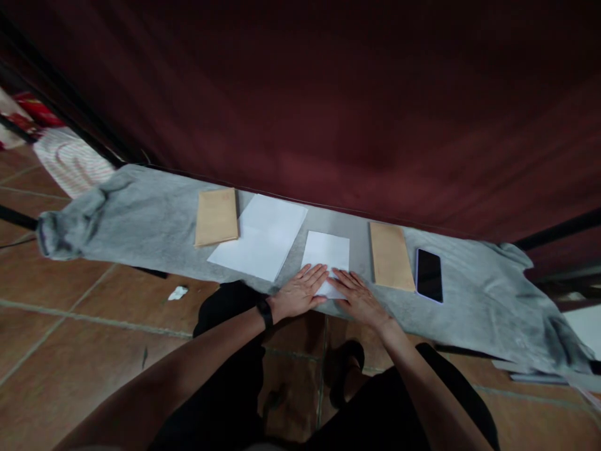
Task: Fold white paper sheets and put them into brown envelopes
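Observation:
A small white sheet of paper, perhaps folded, lies in front of me on a grey cloth. My left hand rests flat on its lower left part, fingers stretched out. From the right, my right hand presses flat on the lower right part, its fingertips close to those of the left. To the left lie larger white sheets of paper. Their upper left edge meets a brown envelope or packet. Another brown envelope is just right of the small sheet.
A phone with a dark screen lies right of the right envelope. The grey cloth covers a narrow bench-like surface, backed by a dark red curtain. Below is a tiled floor with a crumpled white scrap.

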Available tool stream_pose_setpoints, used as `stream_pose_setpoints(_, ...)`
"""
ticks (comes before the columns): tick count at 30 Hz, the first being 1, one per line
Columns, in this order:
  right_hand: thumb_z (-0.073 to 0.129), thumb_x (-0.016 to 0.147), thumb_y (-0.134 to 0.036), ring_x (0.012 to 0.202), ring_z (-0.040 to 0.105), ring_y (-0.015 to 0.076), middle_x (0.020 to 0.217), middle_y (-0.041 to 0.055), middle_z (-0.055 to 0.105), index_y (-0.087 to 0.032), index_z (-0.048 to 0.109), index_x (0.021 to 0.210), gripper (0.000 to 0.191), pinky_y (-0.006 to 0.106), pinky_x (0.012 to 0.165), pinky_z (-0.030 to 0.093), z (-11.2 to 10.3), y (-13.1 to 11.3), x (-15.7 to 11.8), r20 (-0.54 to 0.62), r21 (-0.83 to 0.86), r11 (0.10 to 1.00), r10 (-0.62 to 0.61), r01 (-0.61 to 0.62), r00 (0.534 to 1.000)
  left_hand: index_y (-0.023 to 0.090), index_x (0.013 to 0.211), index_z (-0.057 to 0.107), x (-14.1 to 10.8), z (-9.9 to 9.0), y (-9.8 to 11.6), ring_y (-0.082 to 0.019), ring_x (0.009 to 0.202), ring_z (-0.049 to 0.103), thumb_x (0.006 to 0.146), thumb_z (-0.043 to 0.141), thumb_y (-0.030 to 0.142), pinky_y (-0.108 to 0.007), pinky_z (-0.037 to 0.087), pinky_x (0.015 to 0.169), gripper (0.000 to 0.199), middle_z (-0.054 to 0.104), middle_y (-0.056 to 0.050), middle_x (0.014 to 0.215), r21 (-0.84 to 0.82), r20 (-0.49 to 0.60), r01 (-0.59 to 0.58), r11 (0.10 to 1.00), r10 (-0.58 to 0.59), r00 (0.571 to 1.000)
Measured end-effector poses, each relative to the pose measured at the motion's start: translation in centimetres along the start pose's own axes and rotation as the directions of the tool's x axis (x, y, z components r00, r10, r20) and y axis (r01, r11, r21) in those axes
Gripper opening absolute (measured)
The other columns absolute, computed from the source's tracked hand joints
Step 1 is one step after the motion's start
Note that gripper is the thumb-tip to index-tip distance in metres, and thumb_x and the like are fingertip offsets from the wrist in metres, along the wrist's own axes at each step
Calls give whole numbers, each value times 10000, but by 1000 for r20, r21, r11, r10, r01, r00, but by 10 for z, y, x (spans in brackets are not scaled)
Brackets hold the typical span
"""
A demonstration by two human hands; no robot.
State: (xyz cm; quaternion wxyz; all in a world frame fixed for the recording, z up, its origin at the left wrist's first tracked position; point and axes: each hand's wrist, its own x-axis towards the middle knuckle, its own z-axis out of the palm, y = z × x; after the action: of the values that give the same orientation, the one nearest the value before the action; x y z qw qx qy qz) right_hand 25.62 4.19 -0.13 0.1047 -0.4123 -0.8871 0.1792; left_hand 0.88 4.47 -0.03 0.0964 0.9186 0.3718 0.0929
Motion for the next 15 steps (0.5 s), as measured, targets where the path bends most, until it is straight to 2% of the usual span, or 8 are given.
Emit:
stream_pose_setpoints(3, 555, 941, -154, 1511, 328, 239, 1651, 57, 311, -314, 375, 1558, 662, 529, 1259, 236, 2, 2, -1, 2, -27, 1000, -9, 9, 1000, 81, 1569, 266, -11, 4, 5, -265, 1560, 159, 1012, 483, 466, -442, 97, 1275, 711, 247, -193, 1655, 11, 2, -3, 1000, 3, 1000)
stream_pose_setpoints(8, 522, 949, -131, 1521, 304, 243, 1655, 65, 300, -283, 397, 1551, 633, 511, 1254, 253, 2, 2, -3, 24, -106, 994, -15, 17, 1000, 106, 1576, 249, -26, 10, 6, -249, 1563, 145, 1012, 490, 451, -444, 85, 1278, 704, 222, -176, 1666, 45, 15, -21, 999, 21, 1000)
stream_pose_setpoints(15, 517, 971, -162, 1520, 307, 231, 1652, 76, 305, -266, 411, 1545, 593, 482, 1256, 254, -1, -1, -4, 51, -160, 987, 14, -6, 999, 125, 1588, 230, -47, 6, 12, -250, 1559, 168, 992, 535, 457, -437, 132, 1274, 747, 246, -168, 1659, 87, 8, -12, 996, 11, 1000)
